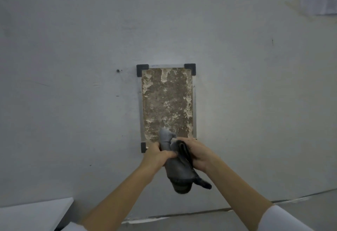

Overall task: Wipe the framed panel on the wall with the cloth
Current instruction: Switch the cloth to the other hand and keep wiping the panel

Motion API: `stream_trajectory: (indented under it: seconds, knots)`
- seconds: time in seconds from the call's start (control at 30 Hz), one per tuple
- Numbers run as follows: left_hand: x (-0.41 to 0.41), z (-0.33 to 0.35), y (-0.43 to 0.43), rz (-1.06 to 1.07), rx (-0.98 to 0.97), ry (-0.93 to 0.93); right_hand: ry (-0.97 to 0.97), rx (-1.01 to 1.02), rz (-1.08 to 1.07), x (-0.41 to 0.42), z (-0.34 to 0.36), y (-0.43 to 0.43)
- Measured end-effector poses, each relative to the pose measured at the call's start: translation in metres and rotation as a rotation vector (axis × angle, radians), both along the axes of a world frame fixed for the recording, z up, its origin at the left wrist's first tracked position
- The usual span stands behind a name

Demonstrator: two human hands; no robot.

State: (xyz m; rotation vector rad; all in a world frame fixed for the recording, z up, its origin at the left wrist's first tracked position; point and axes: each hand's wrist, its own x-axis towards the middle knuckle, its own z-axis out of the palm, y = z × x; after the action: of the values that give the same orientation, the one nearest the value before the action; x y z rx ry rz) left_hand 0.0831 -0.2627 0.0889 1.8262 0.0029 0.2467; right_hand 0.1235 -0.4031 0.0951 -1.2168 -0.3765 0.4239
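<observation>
Ann: White sleeve (280, 218) first, then two hands. Both the left hand (158, 155) and right hand (196, 151) squeeze the cloth (179, 174), fingers curled round it.
Ben: Where's the cloth?
Ann: Bunched low by the panel (166, 101), one end hanging. I can't tell if it touches.
Ben: What could go wrong?
Ann: A lumpy cloth may miss spots. Crusty bits could smear or fall down the wall (73, 48). Hard pushing might shift the panel.
</observation>
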Motion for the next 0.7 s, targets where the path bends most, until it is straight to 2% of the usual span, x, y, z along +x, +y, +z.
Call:
stream_trajectory:
  seconds: [0.07, 0.17, 0.27, 0.37, 0.43, 0.57, 0.63, 0.7]
  knots:
    - [-0.003, -0.003, 0.002, 0.041, -0.016, -0.028, -0.039, -0.056, 0.02, -0.002, 0.002, -0.005]
    - [-0.004, 0.006, 0.008, 0.136, -0.021, -0.07, -0.214, -0.166, -0.134, 0.005, 0.012, -0.014]
    - [-0.005, 0.027, 0.016, 0.196, -0.02, -0.136, -0.546, -0.305, -0.482, 0.014, 0.029, -0.021]
    - [-0.006, 0.056, 0.021, 0.387, 0.098, -0.316, -1.007, -0.493, -0.87, 0.023, 0.044, -0.023]
    - [-0.006, 0.075, 0.021, 0.577, 0.103, -0.47, -1.248, -0.628, -0.943, 0.031, 0.051, -0.021]
    - [0.005, 0.107, 0.021, 0.809, 0.128, -0.774, -1.356, -1.046, -0.836, 0.044, 0.059, -0.013]
    - [0.017, 0.115, 0.021, 0.873, 0.234, -0.88, -1.378, -1.239, -0.837, 0.049, 0.057, -0.009]
    - [0.03, 0.115, 0.017, 0.902, 0.406, -0.964, -1.375, -1.329, -0.861, 0.051, 0.053, -0.005]
